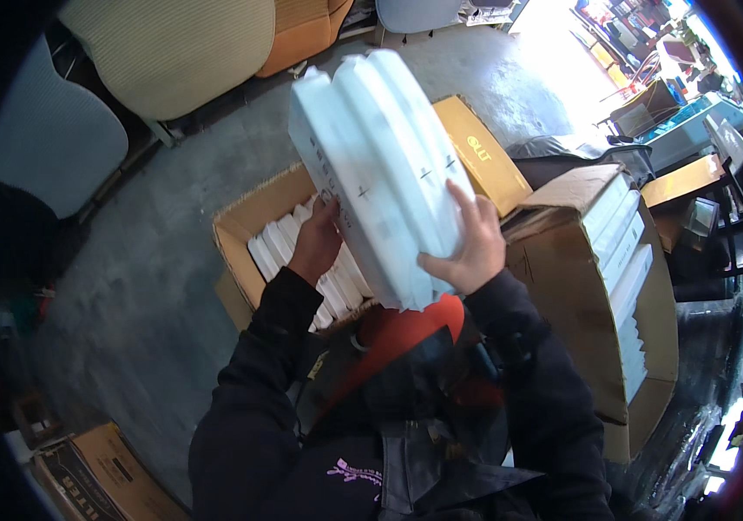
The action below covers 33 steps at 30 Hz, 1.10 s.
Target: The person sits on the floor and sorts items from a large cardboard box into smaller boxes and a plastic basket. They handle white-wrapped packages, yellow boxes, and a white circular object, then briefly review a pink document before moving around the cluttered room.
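Between my two hands is a stack of white flat packages (378,176), three side by side, tilted, with cross-shaped marks and dark print on their edges. My left hand (318,239) grips the lower left side, its fingers partly hidden. The thumb and fingers of my right hand (472,244) press on the right side. Below the stack stands an open cardboard box (235,228) holding a row of similar white packages (280,241). To the right, a larger open cardboard box (560,286) holds more white packages (612,234).
A yellow box (485,156) lies behind my right hand. Vehicle seats (183,52) line the back left. A red and black object (410,332) is before my body. Another cardboard box (117,475) stands at lower left on the concrete floor (130,312).
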Motion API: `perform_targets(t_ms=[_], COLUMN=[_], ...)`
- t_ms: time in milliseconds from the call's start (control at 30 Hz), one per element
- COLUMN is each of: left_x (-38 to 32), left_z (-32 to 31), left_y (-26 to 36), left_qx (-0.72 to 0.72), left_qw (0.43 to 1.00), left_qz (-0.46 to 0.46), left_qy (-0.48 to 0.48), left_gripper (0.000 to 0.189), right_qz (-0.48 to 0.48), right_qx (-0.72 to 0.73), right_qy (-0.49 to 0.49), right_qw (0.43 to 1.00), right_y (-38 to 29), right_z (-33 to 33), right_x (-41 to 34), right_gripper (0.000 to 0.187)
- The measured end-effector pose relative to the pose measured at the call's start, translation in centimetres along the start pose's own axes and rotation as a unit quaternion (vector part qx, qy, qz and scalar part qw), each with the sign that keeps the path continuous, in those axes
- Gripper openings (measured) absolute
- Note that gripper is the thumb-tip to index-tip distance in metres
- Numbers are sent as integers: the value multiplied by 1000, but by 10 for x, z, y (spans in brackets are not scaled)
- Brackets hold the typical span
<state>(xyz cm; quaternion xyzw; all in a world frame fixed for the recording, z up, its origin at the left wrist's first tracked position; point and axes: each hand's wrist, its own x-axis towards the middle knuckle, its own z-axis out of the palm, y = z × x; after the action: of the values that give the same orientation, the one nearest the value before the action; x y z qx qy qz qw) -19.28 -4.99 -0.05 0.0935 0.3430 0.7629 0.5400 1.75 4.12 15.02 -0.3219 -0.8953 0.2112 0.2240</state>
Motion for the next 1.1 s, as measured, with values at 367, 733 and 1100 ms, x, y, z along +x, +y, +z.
perform_targets(t_ms=[367, 733, 1100], left_x=[32, 64, 66], left_z=[-58, -66, -46], left_y=[-118, -142, -139], left_qx=[-78, 150, 524], left_qw=[981, 939, 821], left_qz=[-153, -215, -58], left_qy=[94, 221, 219], left_gripper=[47, 74, 107], right_qz=[58, 203, 116], right_qx=[-78, 25, -39], right_qy=[-142, -239, -208], right_qw=[985, 949, 970], right_y=[76, 156, 163], right_z=[107, 129, 120], right_x=[10, -9, -36], right_gripper=[88, 67, 82])
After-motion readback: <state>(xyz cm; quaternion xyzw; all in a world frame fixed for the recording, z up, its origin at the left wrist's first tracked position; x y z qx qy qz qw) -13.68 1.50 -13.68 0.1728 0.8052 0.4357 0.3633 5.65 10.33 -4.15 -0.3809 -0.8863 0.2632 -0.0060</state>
